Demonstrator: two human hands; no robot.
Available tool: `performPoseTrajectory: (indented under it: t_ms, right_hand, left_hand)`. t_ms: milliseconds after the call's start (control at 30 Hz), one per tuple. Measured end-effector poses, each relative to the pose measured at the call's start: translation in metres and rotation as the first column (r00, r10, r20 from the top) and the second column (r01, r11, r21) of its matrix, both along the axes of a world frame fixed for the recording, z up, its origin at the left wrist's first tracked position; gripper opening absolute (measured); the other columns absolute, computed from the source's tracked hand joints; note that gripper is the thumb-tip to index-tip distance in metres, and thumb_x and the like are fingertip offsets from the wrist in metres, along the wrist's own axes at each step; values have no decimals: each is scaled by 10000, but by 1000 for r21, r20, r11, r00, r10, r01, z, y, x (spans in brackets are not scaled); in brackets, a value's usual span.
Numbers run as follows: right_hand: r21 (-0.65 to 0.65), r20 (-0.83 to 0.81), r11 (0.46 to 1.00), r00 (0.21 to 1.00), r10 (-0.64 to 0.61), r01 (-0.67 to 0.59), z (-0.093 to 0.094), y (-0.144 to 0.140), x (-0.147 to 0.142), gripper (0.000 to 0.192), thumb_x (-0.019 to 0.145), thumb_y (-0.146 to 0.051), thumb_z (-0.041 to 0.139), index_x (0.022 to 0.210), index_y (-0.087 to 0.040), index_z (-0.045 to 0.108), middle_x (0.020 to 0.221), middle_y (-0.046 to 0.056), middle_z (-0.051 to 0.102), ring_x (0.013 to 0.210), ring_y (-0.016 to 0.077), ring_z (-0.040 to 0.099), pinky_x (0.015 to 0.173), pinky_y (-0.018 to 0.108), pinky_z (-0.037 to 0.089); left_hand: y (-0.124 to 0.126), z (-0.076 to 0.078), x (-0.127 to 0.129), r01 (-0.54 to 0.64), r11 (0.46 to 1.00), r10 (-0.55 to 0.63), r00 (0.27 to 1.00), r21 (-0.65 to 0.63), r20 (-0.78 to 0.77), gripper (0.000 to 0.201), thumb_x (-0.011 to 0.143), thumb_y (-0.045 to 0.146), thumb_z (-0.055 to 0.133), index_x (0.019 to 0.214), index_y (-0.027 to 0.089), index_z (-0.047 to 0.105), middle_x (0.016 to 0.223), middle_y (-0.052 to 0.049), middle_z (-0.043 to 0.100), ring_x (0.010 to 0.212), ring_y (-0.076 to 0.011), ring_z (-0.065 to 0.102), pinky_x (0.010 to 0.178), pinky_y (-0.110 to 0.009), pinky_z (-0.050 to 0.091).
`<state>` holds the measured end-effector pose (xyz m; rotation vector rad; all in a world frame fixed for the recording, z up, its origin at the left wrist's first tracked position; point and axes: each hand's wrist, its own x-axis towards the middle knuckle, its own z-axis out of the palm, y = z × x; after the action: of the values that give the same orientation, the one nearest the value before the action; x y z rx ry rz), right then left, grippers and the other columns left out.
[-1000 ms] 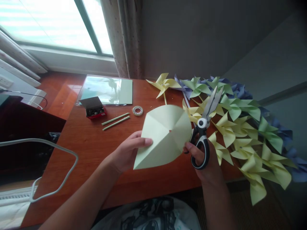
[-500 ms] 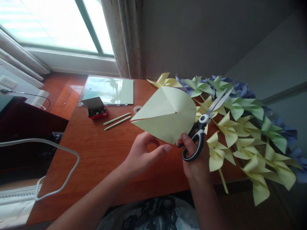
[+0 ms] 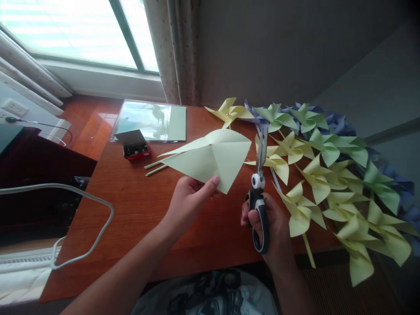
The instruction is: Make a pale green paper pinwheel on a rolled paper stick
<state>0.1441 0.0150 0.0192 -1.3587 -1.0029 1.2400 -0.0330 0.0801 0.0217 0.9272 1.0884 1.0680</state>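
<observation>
Wooden desk (image 3: pixel 138 210) under window (image 3: pixel 65 30) at 11 o'clock; left hand (image 3: pixel 188 201) pinches paper (image 3: pixel 210 159); right hand (image 3: pixel 272 227) clamped on scissors (image 3: pixel 259 192).

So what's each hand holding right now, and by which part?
The left hand pinches the pale green paper square at its near edge. The right hand holds the scissors by the handle loops, blades shut.
</observation>
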Motion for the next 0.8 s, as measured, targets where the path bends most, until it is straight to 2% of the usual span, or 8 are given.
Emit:
performPoseTrajectory:
  t_ms: [167, 300, 467, 567, 800]
  right_hand:
    - [-138, 78, 980, 985, 157, -145, 0, -27, 15, 509, 788, -663, 720, 968, -212, 568, 788, 0, 558, 683, 148, 507, 627, 275, 416]
    - [-285, 130, 938, 961, 243, -198, -1, -43, 26, 537, 788, -635, 735, 1059, -204, 564, 804, 12, 556, 687, 152, 484, 611, 268, 384]
    - [-349, 145, 896, 928, 342, -276, 1, -47, 25, 484, 796, -601, 735, 1013, -199, 578, 790, -1, 549, 700, 152, 481, 640, 268, 378]
    - [-370, 81, 879, 932, 354, -302, 2, -42, 21, 501, 773, -605, 756, 991, -193, 573, 787, -4, 546, 714, 154, 491, 654, 267, 385]
    - [-365, -196, 836, 912, 361, -410, -2, -36, 17, 588, 750, -723, 713, 938, -193, 541, 797, 0, 526, 664, 122, 444, 599, 248, 366]
  left_hand:
    - [0, -3, -4, -72, 997, 73, 997, -22, 16, 271, 842, 367, 772, 693, 146, 721, 602, -4, 701, 576, -114, 609, 576, -196, 486]
    - [0, -5, -5, -119, 993, 119, 993, -18, 1, 283, 850, 374, 762, 685, 148, 716, 595, 0, 688, 578, -114, 601, 575, -203, 476]
    - [1, -5, -5, -142, 990, 142, 990, -7, 3, 261, 849, 371, 763, 709, 153, 726, 613, 5, 699, 588, -114, 605, 579, -203, 479]
    - [1, -3, -4, -118, 993, 119, 993, 6, -17, 258, 841, 357, 771, 698, 147, 726, 621, 2, 709, 594, -108, 617, 587, -188, 486]
    - [0, 1, 1, -24, 998, 25, 999, 51, -21, 244, 843, 331, 763, 702, 135, 723, 628, -8, 711, 585, -105, 608, 553, -174, 468]
